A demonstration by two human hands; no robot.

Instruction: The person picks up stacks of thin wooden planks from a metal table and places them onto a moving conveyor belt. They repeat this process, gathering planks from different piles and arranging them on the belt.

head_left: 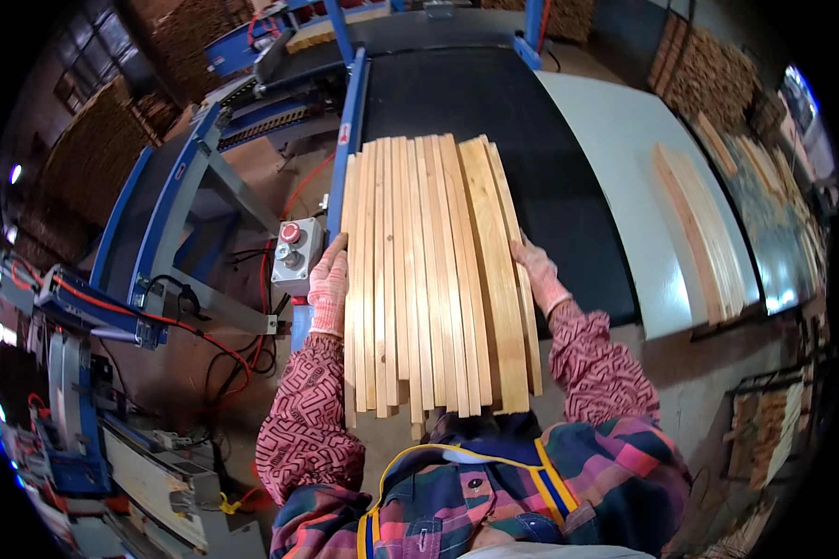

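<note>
Between my two gloved hands is a wide bundle of pale wooden strips (419, 270), side by side, their near ends uneven. My left hand (328, 284) presses against the bundle's left edge, its fingers pointing away from me. On the opposite edge my right hand (539, 272) is set, thumb and fingers against the outermost strip. Toward the right, one wider board (496, 279) is tilted among the strips, with a dark gap beside it. The far part of the bundle lies over a black conveyor belt (457, 93); its near ends overhang toward my body.
A control box (296, 252) with a red button stands left of the bundle. To the right, a pale sheet-topped table (606, 158) carries another stack of strips (699, 233). Blue-framed machinery (158, 214) and orange hoses (172, 320) fill the left. Stacked wood (708, 74) stands behind.
</note>
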